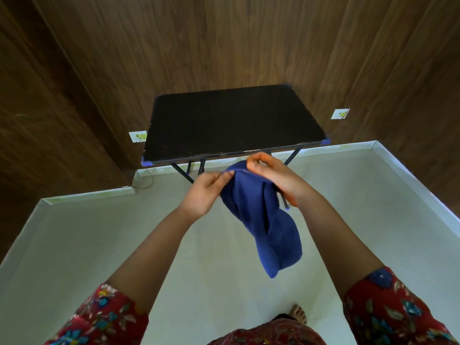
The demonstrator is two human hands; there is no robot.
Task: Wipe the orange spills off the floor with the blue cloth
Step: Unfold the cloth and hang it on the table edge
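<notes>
Head view: both arms reach forward at chest height. The left hand [207, 192] pinches the blue cloth [261, 220] at its top edge; the right hand [272, 179] grips it alongside. The cloth hangs twisted and crumpled above the pale floor [99, 235], near the black counter [231, 120].

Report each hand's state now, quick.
Left hand: closed, pinching the top edge of the blue cloth.
Right hand: closed, gripping the same cloth at its top; the rest hangs free above the floor.
</notes>
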